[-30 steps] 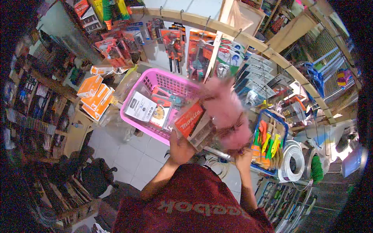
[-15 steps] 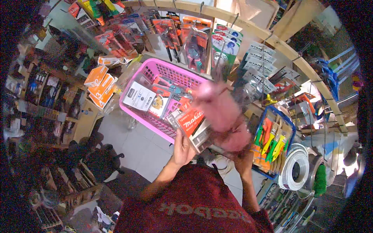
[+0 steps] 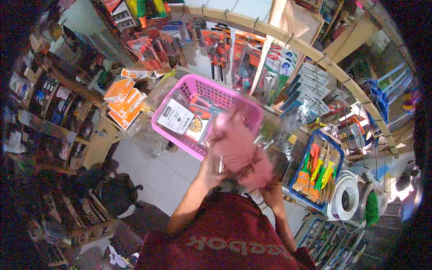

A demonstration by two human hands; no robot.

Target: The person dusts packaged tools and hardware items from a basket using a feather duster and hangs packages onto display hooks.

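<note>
My left hand [image 3: 209, 173] is closed around a flat Makita package, now seen only as a thin pale edge [image 3: 221, 164]. A pink cloth [image 3: 243, 157], smeared by motion, covers the rest of it. The cloth hangs from my right hand [image 3: 272, 193], whose fingers are mostly hidden behind it. Just beyond both hands stands a pink plastic basket [image 3: 179, 145]. Inside it lie a white-labelled package [image 3: 175, 116], a package with a yellow picture [image 3: 197, 127] and red-and-teal tools [image 3: 204, 105].
Carded tools [image 3: 216, 51] hang along a curved wooden rail [image 3: 288, 38]. At the right are a blue tray [image 3: 293, 191] of paintbrushes and a coil of white cable [image 3: 330, 202]. Orange-and-white boxes [image 3: 126, 105] sit left of the basket. Tiled floor [image 3: 166, 180] shows below.
The cloth has moved left and down over the Makita package, hiding its printed front. My view has shifted, so the basket and shelves appear farther right.
</note>
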